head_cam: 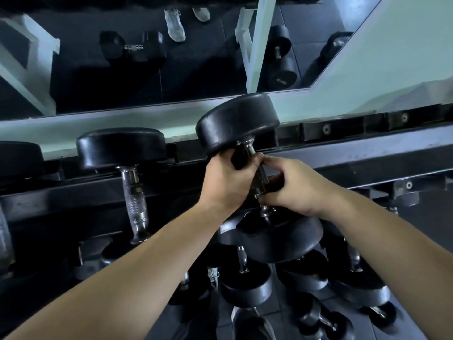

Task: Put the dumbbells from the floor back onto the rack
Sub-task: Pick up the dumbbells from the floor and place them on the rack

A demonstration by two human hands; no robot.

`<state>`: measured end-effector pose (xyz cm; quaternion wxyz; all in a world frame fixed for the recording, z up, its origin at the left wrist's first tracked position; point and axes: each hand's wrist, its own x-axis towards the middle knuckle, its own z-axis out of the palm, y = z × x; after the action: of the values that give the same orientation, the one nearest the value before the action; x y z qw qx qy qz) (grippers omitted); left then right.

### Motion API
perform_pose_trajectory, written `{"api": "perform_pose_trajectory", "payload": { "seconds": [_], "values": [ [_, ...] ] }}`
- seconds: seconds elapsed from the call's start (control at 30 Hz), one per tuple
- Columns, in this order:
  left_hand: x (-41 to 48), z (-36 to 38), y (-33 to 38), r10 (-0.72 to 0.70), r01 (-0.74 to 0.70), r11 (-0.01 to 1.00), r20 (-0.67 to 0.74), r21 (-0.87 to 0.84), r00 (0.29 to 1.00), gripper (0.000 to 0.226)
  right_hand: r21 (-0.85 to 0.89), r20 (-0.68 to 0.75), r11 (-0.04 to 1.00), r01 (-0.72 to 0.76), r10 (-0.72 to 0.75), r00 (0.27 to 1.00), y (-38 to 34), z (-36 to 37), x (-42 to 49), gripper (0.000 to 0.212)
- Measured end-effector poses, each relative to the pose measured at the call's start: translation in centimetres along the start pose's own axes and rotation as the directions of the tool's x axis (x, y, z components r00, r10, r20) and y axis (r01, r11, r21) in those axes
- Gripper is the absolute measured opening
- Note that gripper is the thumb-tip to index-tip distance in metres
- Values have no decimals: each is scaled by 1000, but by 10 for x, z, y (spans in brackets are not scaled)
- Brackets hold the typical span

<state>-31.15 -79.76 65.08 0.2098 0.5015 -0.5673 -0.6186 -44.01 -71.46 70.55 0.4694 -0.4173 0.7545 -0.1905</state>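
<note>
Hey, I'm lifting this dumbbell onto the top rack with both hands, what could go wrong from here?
1. Both hands, left hand and right hand, crowd the short handle of the dumbbell; fingers could get pinched against the rack rail as it settles.
2. It is tilted, so the lower end could slip and drop onto the dumbbells below.
3. The upper end may knock the neighbouring dumbbell.

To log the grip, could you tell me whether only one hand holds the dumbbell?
No, the left hand and right hand both grip the dumbbell handle.
</note>
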Motion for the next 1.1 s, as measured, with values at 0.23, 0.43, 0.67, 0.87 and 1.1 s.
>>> {"api": "perform_pose_trajectory", "payload": {
  "seconds": [0.23, 0.43, 0.67, 0.87, 1.1],
  "values": [
    [1, -3, -4, -16, 20, 997, 45, -75, 999, 28, -9, 6, 1000, 10, -10, 1000, -3, 5, -1, 67],
    [-7, -4, -13, -54, 57, 997, 53, -44, 997, 31, 47, -39, 999, 22, -20, 999, 9, 23, -6, 56],
    [-5, -3, -14, -34, 36, 999, 56, -36, 998, 24, 69, -44, 997, 20, -17, 999, 12, 23, -5, 57],
    [-7, -7, -9, -113, 125, 986, 117, -109, 987, 12, 52, -27, 999, 11, -10, 1000, 11, 24, -6, 59],
    [-12, -17, -9, -153, 183, 974, 209, -133, 966, 8, 40, -42, 999, 23, -21, 999, 12, 34, -7, 62]
  ]
}}
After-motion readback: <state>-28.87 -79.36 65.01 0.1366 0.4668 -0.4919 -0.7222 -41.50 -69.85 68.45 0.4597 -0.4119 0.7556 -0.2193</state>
